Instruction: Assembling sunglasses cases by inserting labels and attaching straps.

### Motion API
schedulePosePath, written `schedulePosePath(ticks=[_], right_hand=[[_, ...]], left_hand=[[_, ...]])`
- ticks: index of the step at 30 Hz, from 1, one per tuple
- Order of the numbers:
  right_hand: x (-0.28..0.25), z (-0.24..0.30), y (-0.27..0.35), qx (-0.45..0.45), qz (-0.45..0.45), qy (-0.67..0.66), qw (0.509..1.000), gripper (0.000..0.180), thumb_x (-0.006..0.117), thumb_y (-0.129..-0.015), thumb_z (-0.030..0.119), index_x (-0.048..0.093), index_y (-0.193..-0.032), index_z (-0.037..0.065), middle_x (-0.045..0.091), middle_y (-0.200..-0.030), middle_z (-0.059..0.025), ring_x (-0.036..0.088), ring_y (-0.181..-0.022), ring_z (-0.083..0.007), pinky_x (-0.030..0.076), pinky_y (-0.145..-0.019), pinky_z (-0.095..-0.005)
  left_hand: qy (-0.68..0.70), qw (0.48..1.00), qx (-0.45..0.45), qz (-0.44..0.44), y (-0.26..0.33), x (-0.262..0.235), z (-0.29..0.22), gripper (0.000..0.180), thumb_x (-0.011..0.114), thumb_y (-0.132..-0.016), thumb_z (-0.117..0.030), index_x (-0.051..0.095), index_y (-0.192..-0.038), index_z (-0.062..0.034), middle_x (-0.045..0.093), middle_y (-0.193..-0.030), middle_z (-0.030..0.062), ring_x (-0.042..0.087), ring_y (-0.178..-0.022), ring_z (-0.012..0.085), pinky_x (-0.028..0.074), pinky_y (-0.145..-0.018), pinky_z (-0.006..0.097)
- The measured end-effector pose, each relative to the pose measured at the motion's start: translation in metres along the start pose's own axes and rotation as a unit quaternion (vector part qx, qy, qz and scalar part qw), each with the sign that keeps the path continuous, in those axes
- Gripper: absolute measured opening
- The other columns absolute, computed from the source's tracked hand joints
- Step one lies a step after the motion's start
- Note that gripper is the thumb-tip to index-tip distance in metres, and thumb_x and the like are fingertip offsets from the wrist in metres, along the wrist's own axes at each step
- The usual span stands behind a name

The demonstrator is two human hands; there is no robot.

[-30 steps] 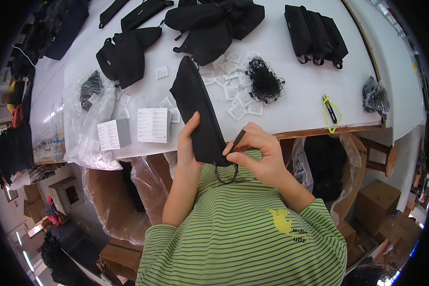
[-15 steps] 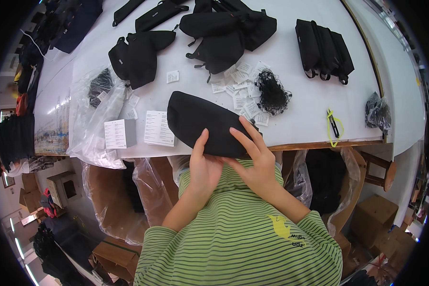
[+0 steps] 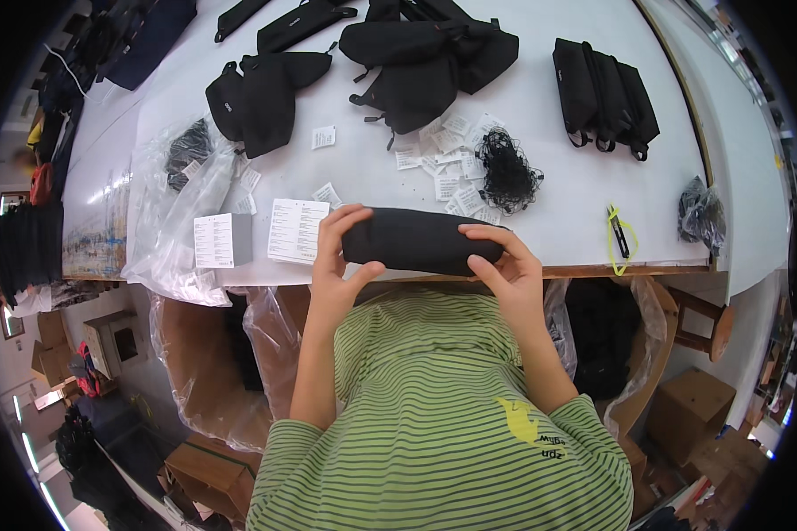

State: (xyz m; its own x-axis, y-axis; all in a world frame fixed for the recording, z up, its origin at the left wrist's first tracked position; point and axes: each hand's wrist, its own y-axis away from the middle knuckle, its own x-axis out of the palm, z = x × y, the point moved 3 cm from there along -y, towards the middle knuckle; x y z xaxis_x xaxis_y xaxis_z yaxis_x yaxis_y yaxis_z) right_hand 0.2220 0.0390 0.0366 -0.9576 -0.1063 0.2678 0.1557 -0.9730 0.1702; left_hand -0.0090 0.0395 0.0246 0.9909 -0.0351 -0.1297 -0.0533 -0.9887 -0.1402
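Note:
A long black fabric pouch (image 3: 421,241) is held level over the table's front edge. My left hand (image 3: 336,257) grips its left end, thumb on the near side and fingers over the far side. At the other end my right hand (image 3: 509,265) pinches the pouch in the same way. Left of the pouch stand two stacks of white printed cards, the nearer being a card stack (image 3: 297,232) beside my left hand. Beyond the pouch lie scattered white tags (image 3: 447,168) and a tangle of black strings (image 3: 507,173).
More black pouches (image 3: 416,71) lie at the far side, with three side by side (image 3: 604,97) at the right. A yellow-handled cutter (image 3: 621,237) sits near the front edge. Clear plastic bags (image 3: 173,199) lie left. Below the table stand lined cardboard boxes (image 3: 208,363).
The pouch has turned from slanted to level and now shows a narrower side. My left hand has moved out to its left end, my right hand to its right end.

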Motion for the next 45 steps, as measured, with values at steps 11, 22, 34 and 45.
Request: schedulePosePath(ticks=[11,22,34,45], right_hand=[[-0.035,0.003,-0.008,-0.015,-0.088,0.079,0.993,0.020,0.067,-0.084,0.005,0.065,-0.103,0.003,0.065,-0.099,-0.0032,0.052,-0.062,-0.0022,0.045,-0.053,-0.0180],[-0.215,0.059,-0.039,-0.193,-0.325,-0.226,0.898,0.027,0.060,-0.091,0.016,0.053,-0.109,-0.003,0.058,-0.098,-0.0104,0.062,-0.081,-0.0196,0.052,-0.066,-0.0242],[-0.217,0.048,-0.033,-0.290,-0.438,0.254,0.812,0.033,0.062,-0.084,0.004,0.048,-0.114,0.001,0.046,-0.130,-0.0133,0.046,-0.117,-0.0212,0.040,-0.096,-0.0341],[-0.161,-0.009,0.009,-0.263,-0.311,0.264,0.874,0.097,0.074,-0.071,-0.002,0.012,-0.145,0.004,0.028,-0.143,-0.0192,0.036,-0.126,-0.0288,0.035,-0.104,-0.0425]], left_hand=[[0.027,0.991,-0.093,-0.089,-0.011,0.020,-0.007,0.024,0.067,-0.080,0.000,0.059,-0.103,-0.0037,0.054,-0.112,0.0083,0.053,-0.091,0.0110,0.047,-0.074,0.025],[0.567,0.720,0.189,0.353,-0.025,0.066,-0.185,0.014,0.069,-0.083,-0.014,0.065,-0.090,-0.0024,0.059,-0.109,0.0198,0.062,-0.091,0.0323,0.055,-0.075,0.040],[0.581,0.658,0.133,0.460,-0.031,0.081,-0.210,0.010,0.068,-0.084,-0.005,0.069,-0.091,0.0020,0.061,-0.101,0.0187,0.058,-0.089,0.0255,0.051,-0.075,0.030],[0.630,0.672,0.055,0.386,-0.032,0.090,-0.218,0.012,0.063,-0.088,-0.008,0.069,-0.088,0.0020,0.060,-0.098,0.0194,0.059,-0.087,0.0250,0.053,-0.076,0.029]])
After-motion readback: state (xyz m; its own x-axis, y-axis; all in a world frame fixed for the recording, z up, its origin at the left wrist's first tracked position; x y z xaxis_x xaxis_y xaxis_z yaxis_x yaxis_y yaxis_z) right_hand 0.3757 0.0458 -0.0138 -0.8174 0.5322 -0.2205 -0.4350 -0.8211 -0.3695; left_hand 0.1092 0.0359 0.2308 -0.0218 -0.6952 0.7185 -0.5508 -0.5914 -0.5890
